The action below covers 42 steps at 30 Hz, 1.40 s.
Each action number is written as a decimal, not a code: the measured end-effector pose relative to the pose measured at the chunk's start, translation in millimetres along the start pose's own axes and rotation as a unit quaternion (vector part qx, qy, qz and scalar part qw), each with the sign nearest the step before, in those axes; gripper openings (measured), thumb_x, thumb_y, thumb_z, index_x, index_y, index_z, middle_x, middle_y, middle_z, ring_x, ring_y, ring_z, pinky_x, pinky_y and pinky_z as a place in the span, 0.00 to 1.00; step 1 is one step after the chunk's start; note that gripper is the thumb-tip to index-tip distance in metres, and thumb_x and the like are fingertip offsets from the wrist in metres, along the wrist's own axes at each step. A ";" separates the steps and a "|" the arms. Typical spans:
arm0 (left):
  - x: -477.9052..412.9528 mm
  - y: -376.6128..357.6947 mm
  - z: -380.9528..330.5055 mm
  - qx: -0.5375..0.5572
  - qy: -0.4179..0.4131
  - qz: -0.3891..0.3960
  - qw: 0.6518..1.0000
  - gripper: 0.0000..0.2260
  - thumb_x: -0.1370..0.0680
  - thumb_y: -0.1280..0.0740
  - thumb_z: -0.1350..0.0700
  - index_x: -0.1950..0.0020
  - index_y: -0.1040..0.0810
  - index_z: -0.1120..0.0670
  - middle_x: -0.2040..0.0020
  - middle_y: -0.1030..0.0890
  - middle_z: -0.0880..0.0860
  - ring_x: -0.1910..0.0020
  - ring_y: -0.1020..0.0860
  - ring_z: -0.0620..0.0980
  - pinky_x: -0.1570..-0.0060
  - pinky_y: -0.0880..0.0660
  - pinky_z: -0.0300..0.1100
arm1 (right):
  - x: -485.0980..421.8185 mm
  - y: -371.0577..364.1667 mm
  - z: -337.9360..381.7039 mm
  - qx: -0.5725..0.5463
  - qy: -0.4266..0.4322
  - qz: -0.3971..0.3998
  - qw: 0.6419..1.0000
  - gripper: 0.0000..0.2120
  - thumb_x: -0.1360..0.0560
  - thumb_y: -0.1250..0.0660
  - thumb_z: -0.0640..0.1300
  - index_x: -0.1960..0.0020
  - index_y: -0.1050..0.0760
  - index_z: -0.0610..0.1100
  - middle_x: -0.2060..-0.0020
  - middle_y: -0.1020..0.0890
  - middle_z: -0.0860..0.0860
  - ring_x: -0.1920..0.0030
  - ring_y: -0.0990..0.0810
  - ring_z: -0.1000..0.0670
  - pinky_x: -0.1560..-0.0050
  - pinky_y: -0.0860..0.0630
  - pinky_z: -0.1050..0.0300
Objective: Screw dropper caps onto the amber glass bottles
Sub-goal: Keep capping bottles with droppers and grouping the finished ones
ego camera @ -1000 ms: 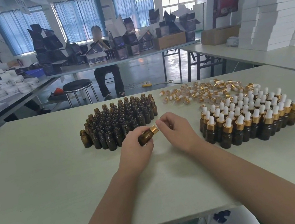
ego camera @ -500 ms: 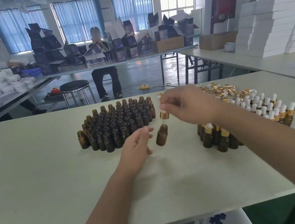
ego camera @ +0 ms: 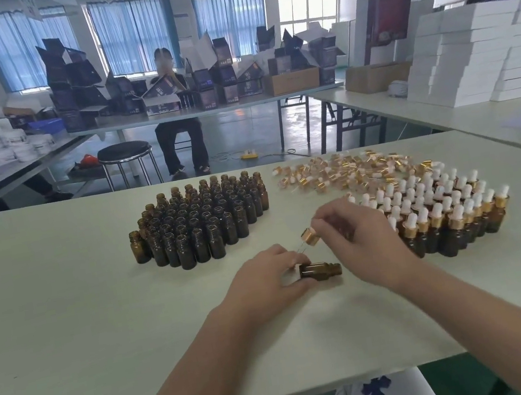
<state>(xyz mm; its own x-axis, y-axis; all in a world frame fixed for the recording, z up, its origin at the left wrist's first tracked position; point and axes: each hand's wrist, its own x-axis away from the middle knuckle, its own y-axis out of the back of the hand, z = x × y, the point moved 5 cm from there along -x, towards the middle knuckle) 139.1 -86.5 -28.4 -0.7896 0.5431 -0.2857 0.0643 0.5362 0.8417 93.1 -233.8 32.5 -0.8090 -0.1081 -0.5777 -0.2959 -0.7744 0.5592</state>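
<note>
We are part way through putting one cap on one bottle. Our left hand [ego camera: 267, 281] is low in the middle of the frame, with its fingers curled round a brown bottle [ego camera: 320, 271]. The bottle lies on its side, just over the desk [ego camera: 64, 319], and its open mouth points to the right. We cannot tell if it touches the desk. Our right hand [ego camera: 361, 235] is just to the right and a bit higher. Its fingertips pinch the top of a gold cap [ego camera: 310, 236], and its other fingers are curled in. A thin glass tube hangs from the cap and slants down to the left, toward our left fingers. The tube is not in the bottle yet, and the cap is above the bottle, not on it. So we think the step is lining up the cap, before any turning. Next, the tube tip has to find the small mouth, so the bottle or the cap must tilt until both point the same way. Then the cap can slide on and be twisted tight. The tube is thin glass, so we should go gently. Above our hands in the frame stand the open bottles [ego camera: 200, 218]. At the upper right lie loose caps [ego camera: 345, 171], and the done bottles [ego camera: 446, 211] stand at the right.
</note>
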 end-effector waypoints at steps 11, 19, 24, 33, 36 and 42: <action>1.2 13.5 24.2 0.227 0.119 -0.111 0.960 0.08 0.22 0.33 0.57 0.45 0.24 0.47 0.51 0.22 0.48 0.66 0.26 0.42 0.60 0.26 0.38 | -9.4 -0.6 -25.8 -0.128 -0.097 -0.142 0.977 0.05 0.20 0.39 0.43 0.50 0.25 0.45 0.67 0.23 0.53 0.69 0.25 0.61 0.68 0.28 0.70; 2.8 17.6 30.8 0.268 0.133 -0.167 0.939 0.12 0.21 0.35 0.61 0.49 0.28 0.41 0.50 0.22 0.46 0.68 0.23 0.41 0.64 0.27 0.32 | -6.8 -12.7 -26.3 -0.142 -0.087 -0.156 0.974 0.05 0.19 0.40 0.42 0.51 0.27 0.48 0.68 0.21 0.50 0.70 0.23 0.59 0.69 0.27 0.69; 3.6 19.8 33.5 0.283 0.147 -0.195 0.928 0.11 0.21 0.36 0.63 0.47 0.27 0.46 0.51 0.22 0.45 0.71 0.24 0.39 0.67 0.28 0.29 | -4.0 -14.0 -31.2 -0.164 -0.083 -0.168 0.969 0.05 0.19 0.41 0.39 0.49 0.27 0.45 0.68 0.22 0.51 0.69 0.22 0.57 0.68 0.25 0.68; 4.9 21.5 29.3 0.280 0.139 -0.190 0.931 0.13 0.22 0.34 0.62 0.50 0.27 0.42 0.50 0.21 0.44 0.70 0.23 0.40 0.65 0.26 0.31 | -2.7 -15.9 -35.0 -0.172 -0.083 -0.125 0.974 0.05 0.20 0.40 0.39 0.50 0.26 0.46 0.68 0.21 0.50 0.70 0.22 0.57 0.68 0.25 0.68; 5.0 20.8 27.7 0.271 0.139 -0.179 0.936 0.13 0.23 0.33 0.61 0.49 0.26 0.42 0.49 0.21 0.45 0.69 0.22 0.42 0.64 0.25 0.32 | -1.0 -23.9 -33.5 -0.166 -0.077 -0.090 0.979 0.06 0.20 0.39 0.39 0.49 0.26 0.48 0.69 0.21 0.52 0.69 0.21 0.57 0.66 0.24 0.67; 5.0 20.7 26.1 0.259 0.131 -0.165 0.943 0.12 0.23 0.32 0.61 0.46 0.25 0.44 0.48 0.21 0.47 0.67 0.21 0.45 0.63 0.23 0.36 | 3.4 -37.6 -31.9 -0.174 -0.067 -0.028 0.982 0.14 0.21 0.37 0.38 0.49 0.27 0.58 0.66 0.18 0.56 0.67 0.19 0.56 0.62 0.22 0.67</action>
<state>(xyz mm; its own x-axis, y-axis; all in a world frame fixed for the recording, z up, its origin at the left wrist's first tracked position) 152.4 -55.8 -24.4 -0.9384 0.1495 -0.3116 0.0248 0.9284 0.3707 117.7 -224.9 -9.4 -0.8633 0.0054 -0.5047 -0.1685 -0.9457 0.2780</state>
